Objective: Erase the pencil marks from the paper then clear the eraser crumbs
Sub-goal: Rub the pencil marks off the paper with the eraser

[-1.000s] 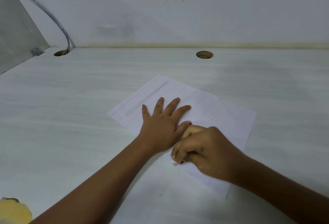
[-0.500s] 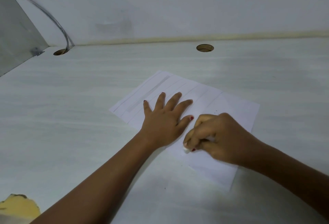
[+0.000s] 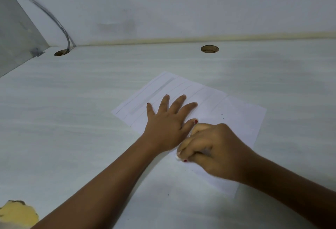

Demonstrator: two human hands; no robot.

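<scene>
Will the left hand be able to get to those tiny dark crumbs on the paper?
Probably yes. The left hand lies flat on the paper, and only bare paper shows between its fingers and the dark crumbs. The right hand, gripping the eraser, sits nearer the person.

Your left hand (image 3: 166, 125) lies flat with fingers spread on the paper (image 3: 240, 119) at the centre of the frame; just right of it, your right hand (image 3: 216, 153) curls round a white eraser (image 3: 177, 158), only its tip showing; dark crumbs (image 3: 222, 116) dot the sheet's right part; a round hole (image 3: 209, 49) sits in the desk (image 3: 72, 119) at upper centre.
</scene>
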